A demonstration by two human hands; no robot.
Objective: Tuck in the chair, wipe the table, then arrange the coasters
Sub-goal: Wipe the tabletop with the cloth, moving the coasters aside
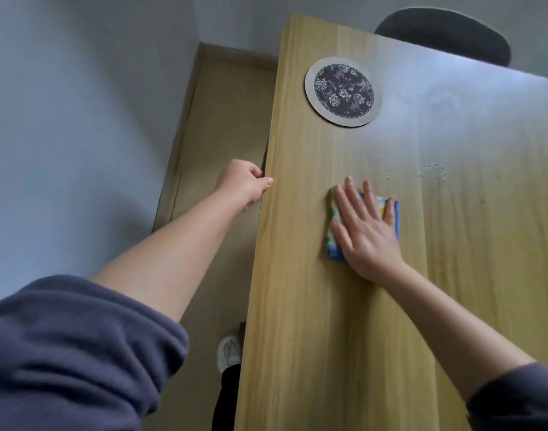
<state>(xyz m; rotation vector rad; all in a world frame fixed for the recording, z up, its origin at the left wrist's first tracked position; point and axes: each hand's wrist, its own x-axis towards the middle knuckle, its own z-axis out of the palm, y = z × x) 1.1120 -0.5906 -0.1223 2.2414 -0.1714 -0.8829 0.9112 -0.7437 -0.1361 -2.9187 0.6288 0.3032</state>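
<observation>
My right hand (367, 230) lies flat with straight fingers on a folded blue and patterned cloth (333, 241), pressing it onto the wooden table (328, 337). My left hand (244, 183) grips the table's left edge, thumb on top and fingers curled under. A round coaster (343, 91) with a dark floral centre and pale rim lies farther up the table. The dark back of a chair (447, 34) shows beyond the table's far edge.
Small water marks or crumbs (434, 172) dot the tabletop to the right of the cloth. A grey wall (64, 119) runs close along the left, with a narrow strip of floor (223, 119) between it and the table. My shoe (229, 353) is by the table's edge.
</observation>
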